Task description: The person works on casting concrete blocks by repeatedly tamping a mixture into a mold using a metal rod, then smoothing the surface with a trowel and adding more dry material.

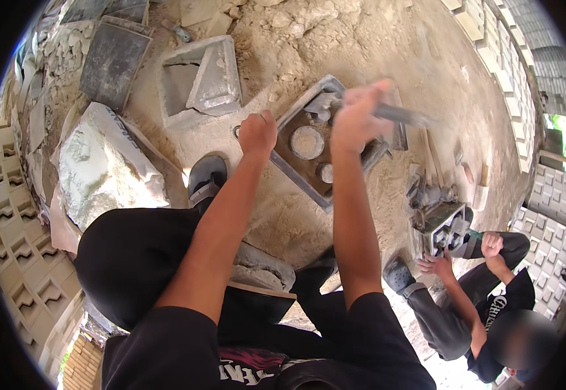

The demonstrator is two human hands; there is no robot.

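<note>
A rectangular grey mould frame point(299, 188) lies tilted on the ground before me, with a round pale disc point(307, 142) and a smaller round piece point(325, 172) inside it. My left hand point(257, 134) is closed at the frame's left corner, around a thin metal piece with a ring end point(236, 132) poking out; the rest is hidden in the fist. Above the frame's right part, my right hand point(358, 123) is blurred by motion and closed on a dark bar-like tool point(403, 116) pointing right. A grey metal piece point(322, 104) shows beside that hand, inside the frame's far end.
A broken grey block box point(215, 78) stands at far left, near a dark board point(114, 62) and a torn white sack point(104, 162). Another person point(471, 292) works at a smaller mould point(445, 227) on the right. Patterned blocks point(510, 71) line the right side.
</note>
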